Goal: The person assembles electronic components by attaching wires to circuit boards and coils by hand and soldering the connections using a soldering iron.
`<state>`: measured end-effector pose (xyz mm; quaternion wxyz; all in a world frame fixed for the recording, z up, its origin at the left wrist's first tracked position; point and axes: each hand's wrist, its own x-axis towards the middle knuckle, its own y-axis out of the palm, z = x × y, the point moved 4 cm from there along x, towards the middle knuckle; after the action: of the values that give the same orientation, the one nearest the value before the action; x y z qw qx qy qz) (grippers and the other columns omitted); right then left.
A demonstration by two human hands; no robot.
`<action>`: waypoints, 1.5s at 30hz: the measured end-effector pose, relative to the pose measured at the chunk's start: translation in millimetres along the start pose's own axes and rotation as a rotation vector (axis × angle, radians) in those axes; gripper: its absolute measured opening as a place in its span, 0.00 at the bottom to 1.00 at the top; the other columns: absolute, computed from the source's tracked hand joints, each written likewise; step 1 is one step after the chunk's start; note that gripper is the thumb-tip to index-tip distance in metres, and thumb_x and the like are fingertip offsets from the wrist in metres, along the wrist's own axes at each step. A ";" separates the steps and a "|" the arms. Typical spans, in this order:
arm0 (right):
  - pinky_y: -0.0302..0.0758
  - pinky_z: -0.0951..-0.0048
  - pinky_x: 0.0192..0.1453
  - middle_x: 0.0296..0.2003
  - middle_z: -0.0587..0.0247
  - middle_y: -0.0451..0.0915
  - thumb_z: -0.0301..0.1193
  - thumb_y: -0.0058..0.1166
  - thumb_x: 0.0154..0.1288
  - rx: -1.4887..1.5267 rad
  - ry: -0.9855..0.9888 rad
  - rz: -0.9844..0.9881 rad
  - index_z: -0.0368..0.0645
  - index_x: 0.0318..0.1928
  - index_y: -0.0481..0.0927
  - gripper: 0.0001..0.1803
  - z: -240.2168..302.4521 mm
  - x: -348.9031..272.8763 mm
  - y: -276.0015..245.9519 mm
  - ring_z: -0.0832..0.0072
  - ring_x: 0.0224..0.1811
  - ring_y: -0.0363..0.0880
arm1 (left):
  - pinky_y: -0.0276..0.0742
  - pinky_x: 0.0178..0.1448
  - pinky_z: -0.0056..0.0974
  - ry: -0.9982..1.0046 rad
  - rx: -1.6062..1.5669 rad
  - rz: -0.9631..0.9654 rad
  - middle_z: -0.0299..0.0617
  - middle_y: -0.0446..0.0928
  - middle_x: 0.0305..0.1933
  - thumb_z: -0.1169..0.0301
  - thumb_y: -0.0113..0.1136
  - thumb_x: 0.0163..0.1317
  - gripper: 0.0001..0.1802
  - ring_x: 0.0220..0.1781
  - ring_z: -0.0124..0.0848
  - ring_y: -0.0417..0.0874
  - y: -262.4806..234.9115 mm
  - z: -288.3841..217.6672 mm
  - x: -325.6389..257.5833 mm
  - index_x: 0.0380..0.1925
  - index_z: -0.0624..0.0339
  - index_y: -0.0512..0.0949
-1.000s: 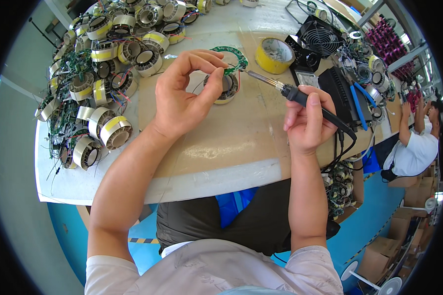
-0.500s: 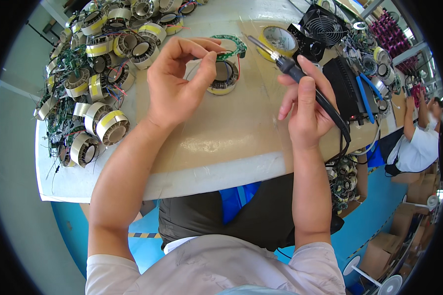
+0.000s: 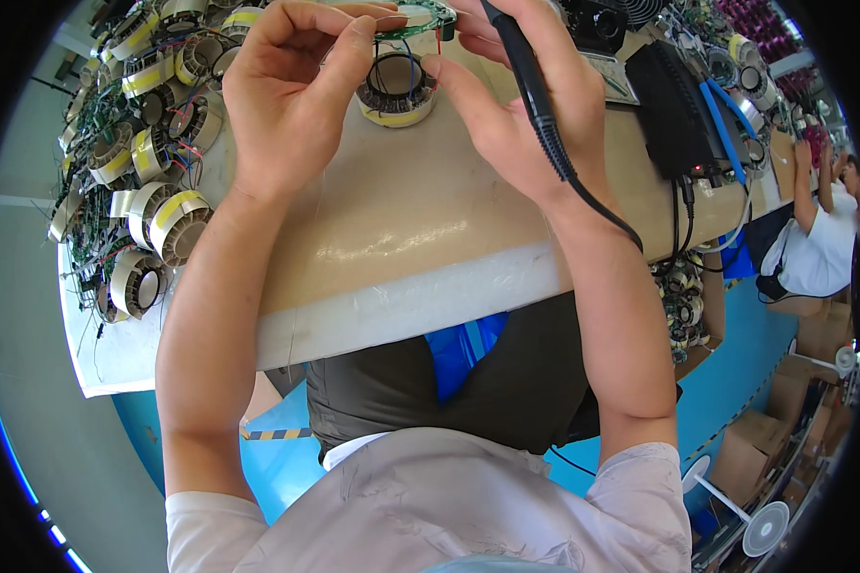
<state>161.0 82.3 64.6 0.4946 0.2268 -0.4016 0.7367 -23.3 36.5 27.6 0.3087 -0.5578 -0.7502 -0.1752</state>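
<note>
My left hand [image 3: 301, 91] is closed, thumb and fingers pinching the left edge of a green ring-shaped circuit board [image 3: 413, 27] near the top edge of the view. Below the board a motor stator [image 3: 395, 103] with a yellow band stands on the table, with red and blue wires running up toward the board. My right hand [image 3: 545, 115] grips a black soldering iron [image 3: 518, 57], whose tip is out of sight. The right thumb and fingertips are close to the board's right side and the red wire; whether they touch cannot be made out.
A heap of stators and green boards [image 3: 143, 143] covers the left of the table [image 3: 401, 258]. At right stand a black box [image 3: 674, 110] and blue-handled pliers [image 3: 724, 129]. The iron's cord hangs over my right wrist. Another person [image 3: 812, 229] is at far right.
My right hand has moved left and forward with the soldering iron, up to the circuit board. The view has shifted, so the board and stator appear higher and farther left.
</note>
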 end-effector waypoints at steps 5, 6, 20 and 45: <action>0.84 0.71 0.53 0.48 0.50 0.85 0.18 0.67 0.58 0.089 0.090 0.011 0.34 0.60 0.75 0.28 -2.4 0.7 16.1 0.66 0.49 0.87 | 0.80 0.58 0.34 0.519 -0.946 0.137 0.50 0.84 0.48 0.74 0.59 0.72 0.06 0.51 0.32 0.85 12.4 22.8 17.1 0.43 0.63 0.74; 0.84 0.71 0.53 0.48 0.50 0.85 0.17 0.66 0.58 0.071 0.072 -0.020 0.34 0.59 0.75 0.27 -6.5 -1.5 12.9 0.66 0.50 0.87 | 0.80 0.58 0.34 0.522 -0.955 0.133 0.50 0.84 0.48 0.74 0.59 0.72 0.06 0.51 0.32 0.85 11.7 12.9 12.4 0.43 0.63 0.74; 0.84 0.72 0.51 0.47 0.50 0.85 0.15 0.64 0.60 0.085 0.024 -0.068 0.33 0.59 0.76 0.25 -11.6 -8.9 14.6 0.67 0.49 0.87 | 0.72 0.29 0.25 0.003 0.493 0.022 0.43 0.82 0.46 0.82 0.62 0.58 0.16 0.32 0.21 0.78 -0.7 -38.3 8.9 0.47 0.67 0.85; 0.79 0.76 0.33 0.30 0.50 0.85 0.26 0.57 0.70 0.140 -0.162 -0.219 0.28 0.53 0.78 0.16 -7.5 -80.0 -35.8 0.74 0.27 0.82 | 0.86 0.41 0.36 0.632 0.830 0.088 0.49 0.85 0.44 0.82 0.73 0.50 0.19 0.38 0.40 0.88 13.9 -30.7 -6.5 0.45 0.64 0.85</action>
<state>226.7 51.4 14.9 0.5208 0.3619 -0.3610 0.6837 -0.7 17.5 45.1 0.7221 -0.3395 -0.6027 -0.0098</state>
